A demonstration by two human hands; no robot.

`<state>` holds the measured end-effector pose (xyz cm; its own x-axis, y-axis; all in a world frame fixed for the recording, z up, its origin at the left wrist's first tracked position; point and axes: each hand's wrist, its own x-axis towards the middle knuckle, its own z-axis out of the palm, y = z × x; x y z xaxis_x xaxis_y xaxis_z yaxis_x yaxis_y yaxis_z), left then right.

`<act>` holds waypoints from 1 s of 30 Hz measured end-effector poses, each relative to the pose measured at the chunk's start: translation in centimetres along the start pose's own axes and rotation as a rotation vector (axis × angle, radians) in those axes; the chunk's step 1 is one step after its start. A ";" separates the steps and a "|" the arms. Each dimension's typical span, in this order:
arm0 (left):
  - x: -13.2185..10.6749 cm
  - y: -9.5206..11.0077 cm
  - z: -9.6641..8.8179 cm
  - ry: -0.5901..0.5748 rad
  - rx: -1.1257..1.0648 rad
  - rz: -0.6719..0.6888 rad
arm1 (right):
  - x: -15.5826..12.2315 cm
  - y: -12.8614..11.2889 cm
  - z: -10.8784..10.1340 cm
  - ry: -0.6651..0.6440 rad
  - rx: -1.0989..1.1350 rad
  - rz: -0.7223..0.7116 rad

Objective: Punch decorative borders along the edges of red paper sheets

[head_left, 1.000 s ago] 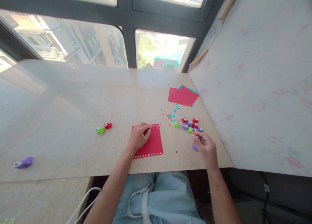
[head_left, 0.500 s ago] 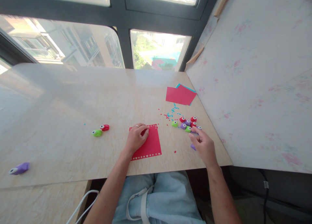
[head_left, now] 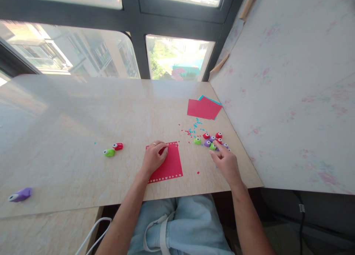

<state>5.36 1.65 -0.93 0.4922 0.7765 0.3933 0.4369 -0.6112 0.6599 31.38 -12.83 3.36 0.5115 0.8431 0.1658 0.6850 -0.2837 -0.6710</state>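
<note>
Red paper point(head_left: 173, 161), pierced edges; left hand point(head_left: 154, 158) curled atop, grip unclear; right hand point(head_left: 227, 164) loosely splayed.

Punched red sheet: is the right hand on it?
No, the left hand is on the punched red sheet, the right hand by the punches.

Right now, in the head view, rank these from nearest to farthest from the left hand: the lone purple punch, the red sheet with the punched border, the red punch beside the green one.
1. Red sheet: directly under the left hand.
2. Red punch: left of the hand, beside the green punch.
3. Purple punch: far left on the table.
</note>
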 end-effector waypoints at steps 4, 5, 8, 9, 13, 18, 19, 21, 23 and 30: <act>0.0 0.0 0.0 -0.010 -0.013 -0.015 | 1.5 -0.2 0.9 -0.044 -0.039 -0.075; 0.0 0.1 0.0 -0.012 -0.016 -0.017 | 1.8 -0.2 1.1 -0.053 -0.060 -0.100; 0.0 0.1 -0.1 -0.025 -0.018 -0.030 | 2.1 -0.3 1.5 -0.093 -0.114 -0.176; 0.0 0.1 -0.1 -0.031 -0.018 -0.036 | 2.1 -0.3 1.6 -0.109 -0.122 -0.198; -0.1 0.2 0.0 -0.047 -0.013 -0.054 | 1.6 -0.5 1.6 -0.146 -0.141 -0.233; 0.0 0.5 0.0 -0.087 0.094 -0.058 | 0.8 -1.3 2.0 -0.187 -0.142 -0.218; 0.1 0.6 0.0 -0.097 0.125 -0.051 | 0.7 -1.7 2.2 -0.203 -0.134 -0.222; 0.2 0.7 0.0 -0.113 0.176 -0.041 | 0.6 -2.5 2.9 -0.233 -0.111 -0.240; 0.3 0.8 0.0 -0.125 0.199 -0.044 | 0.6 -3.2 3.8 -0.258 -0.081 -0.263; 0.9 1.3 0.3 -0.132 0.228 -0.091 | 1.7 -4.4 6.4 -0.291 0.038 -0.286</act>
<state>6.54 1.51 0.07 0.5303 0.8124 0.2424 0.6350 -0.5701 0.5214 25.92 -7.27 1.97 0.1315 0.9811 0.1420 0.7562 -0.0066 -0.6543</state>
